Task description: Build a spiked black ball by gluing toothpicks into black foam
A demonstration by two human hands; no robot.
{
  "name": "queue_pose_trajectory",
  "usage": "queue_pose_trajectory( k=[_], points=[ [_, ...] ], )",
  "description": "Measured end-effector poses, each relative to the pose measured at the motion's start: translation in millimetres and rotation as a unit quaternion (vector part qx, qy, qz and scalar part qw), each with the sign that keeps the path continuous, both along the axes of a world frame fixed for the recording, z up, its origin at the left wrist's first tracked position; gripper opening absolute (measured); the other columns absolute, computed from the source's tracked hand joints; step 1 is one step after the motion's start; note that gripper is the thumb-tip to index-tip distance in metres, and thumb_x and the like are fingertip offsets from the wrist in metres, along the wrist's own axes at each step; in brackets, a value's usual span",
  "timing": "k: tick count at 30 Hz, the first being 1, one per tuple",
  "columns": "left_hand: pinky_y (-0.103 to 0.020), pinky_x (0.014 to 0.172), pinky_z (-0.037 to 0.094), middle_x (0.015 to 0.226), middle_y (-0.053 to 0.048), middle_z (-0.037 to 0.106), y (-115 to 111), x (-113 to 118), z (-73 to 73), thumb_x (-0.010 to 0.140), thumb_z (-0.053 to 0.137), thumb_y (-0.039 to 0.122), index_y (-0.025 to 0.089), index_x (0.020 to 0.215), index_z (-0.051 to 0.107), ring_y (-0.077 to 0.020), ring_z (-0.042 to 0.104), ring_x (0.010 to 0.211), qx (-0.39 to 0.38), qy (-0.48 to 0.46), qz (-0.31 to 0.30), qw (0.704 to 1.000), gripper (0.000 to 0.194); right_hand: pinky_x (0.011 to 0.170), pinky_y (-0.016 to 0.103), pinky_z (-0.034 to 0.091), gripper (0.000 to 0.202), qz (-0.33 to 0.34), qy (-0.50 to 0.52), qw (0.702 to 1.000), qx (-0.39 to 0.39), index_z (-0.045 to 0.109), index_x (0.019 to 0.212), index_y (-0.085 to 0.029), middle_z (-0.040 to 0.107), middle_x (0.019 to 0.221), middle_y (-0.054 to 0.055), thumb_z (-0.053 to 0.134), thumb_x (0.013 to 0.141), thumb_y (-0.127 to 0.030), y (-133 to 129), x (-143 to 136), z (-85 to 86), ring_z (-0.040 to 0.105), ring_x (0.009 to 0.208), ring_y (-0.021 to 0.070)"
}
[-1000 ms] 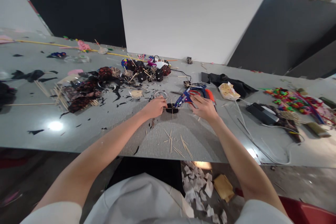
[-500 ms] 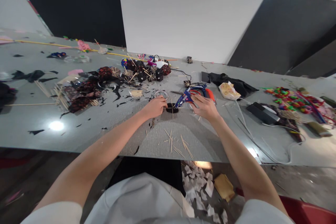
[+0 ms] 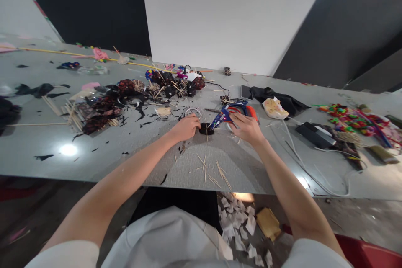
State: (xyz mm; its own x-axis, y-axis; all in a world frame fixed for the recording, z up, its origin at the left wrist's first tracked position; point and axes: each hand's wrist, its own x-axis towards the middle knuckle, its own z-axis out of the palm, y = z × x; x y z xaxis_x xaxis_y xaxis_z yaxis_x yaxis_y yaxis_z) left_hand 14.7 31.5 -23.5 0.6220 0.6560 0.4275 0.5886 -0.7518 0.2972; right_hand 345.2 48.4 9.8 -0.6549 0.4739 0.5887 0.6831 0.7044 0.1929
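Note:
A small round black piece (image 3: pixel 206 131) with thin sticks crossing it lies on the grey table in front of me. At its left edge my left hand (image 3: pixel 187 128) is closed, its fingertips pinching a stick or the rim; which one is too small to tell. My right hand (image 3: pixel 246 127) is wrapped round a blue glue gun (image 3: pixel 223 116) with an orange part at its back. The gun's nozzle points down-left and meets the black piece's upper right side. Loose sticks (image 3: pixel 205 168) lie on the table nearer to me.
Black and dark red balls with sticks (image 3: pixel 169 86) lie behind my left hand. A stick bundle (image 3: pixel 73 117) is at the left. To the right are a yellowish lump (image 3: pixel 275 108), a black power bank (image 3: pixel 315 135), white cables and colourful pieces (image 3: pixel 342 118).

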Motion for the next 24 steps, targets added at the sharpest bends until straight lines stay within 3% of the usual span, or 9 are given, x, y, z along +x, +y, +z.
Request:
queue_pose_trajectory(
  k=[16,24],
  points=[
    [-0.037,0.096,0.054,0.099,-0.011,0.073,-2.4,-0.2,2.7,0.088,0.048,-0.003,0.014,0.099,0.081,-0.0246,0.061,0.108,-0.006,-0.007,-0.003,1.000,0.039,0.093,0.040,0.063,0.038,0.013,0.022,1.000,0.009,0.073,0.131,-0.020,0.077,0.122,0.011,0.064,0.095,-0.022,4.4,8.4,-3.8,0.076,0.105,0.0269],
    [-0.037,0.096,0.054,0.101,-0.012,0.073,-0.4,-1.1,-0.5,0.087,0.048,-0.003,0.014,0.100,0.081,-0.0248,0.062,0.109,-0.005,-0.005,-0.004,1.000,0.039,0.095,0.044,0.064,0.041,-0.001,0.021,1.000,-0.023,0.072,0.133,-0.022,0.077,0.124,0.012,0.064,0.094,-0.022,4.5,10.8,-3.4,0.076,0.108,0.0287]
  ],
)
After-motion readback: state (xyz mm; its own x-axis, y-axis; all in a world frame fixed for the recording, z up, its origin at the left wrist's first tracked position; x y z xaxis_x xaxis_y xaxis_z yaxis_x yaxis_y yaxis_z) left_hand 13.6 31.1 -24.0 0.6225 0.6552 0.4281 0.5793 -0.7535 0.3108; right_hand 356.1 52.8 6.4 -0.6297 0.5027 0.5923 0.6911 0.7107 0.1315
